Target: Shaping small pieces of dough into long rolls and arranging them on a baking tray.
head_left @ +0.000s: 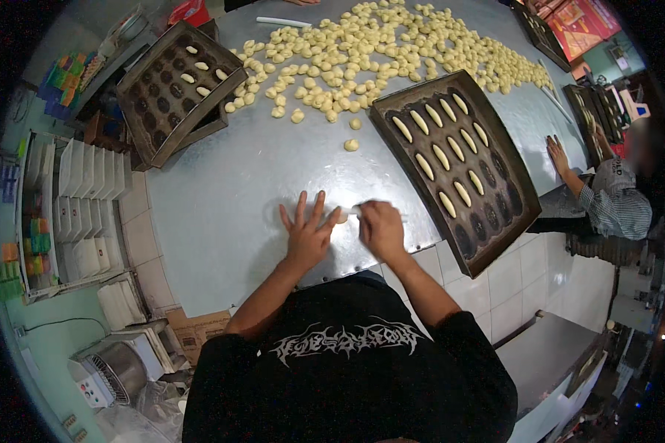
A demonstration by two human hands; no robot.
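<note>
My left hand [308, 240]: back up, fingers fanned wide, pointing away from me | my left forearm [264, 299]: angled inward, bare | my right hand [383, 229]: near the left but apart, back up, fingers curled in a grip, slightly blurred on my feed | my right forearm [423, 288]: bare, slanting inward to meet the wrist

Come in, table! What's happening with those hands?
Right hand holds pin, one end at dough piece. Left hand spread beside it. Tray to the right, clear of hands.
</note>
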